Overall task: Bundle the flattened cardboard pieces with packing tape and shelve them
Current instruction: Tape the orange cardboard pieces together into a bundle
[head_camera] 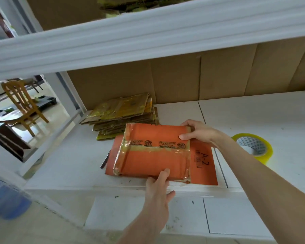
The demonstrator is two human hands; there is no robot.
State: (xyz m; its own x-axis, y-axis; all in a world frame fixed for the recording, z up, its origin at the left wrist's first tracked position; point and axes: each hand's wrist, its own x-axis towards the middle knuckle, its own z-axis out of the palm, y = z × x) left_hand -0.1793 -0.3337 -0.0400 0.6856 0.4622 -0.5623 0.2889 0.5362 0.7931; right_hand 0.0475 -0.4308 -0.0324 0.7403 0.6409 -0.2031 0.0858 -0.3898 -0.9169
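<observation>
Two hands, left hand (pixel 158 188) and right hand (pixel 196 132), on one orange taped bundle (pixel 153 152); one flat orange sheet (pixel 203 164) under it; one stack of yellowish cardboard (pixel 123 113) beyond the fingertips; one tape roll (pixel 253 147) right of them; one wooden chair (pixel 22 103)

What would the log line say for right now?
step: stacking | left hand: holds orange cardboard piece near edge | right hand: holds far corner | under it: A-2 sheet | tape roll: untouched

Orange sheet (pixel 203 162) mostly covered on a white shelf (pixel 253 120)

Taped bundle (pixel 153 155) hides its middle; its small print is unreadable.
</observation>
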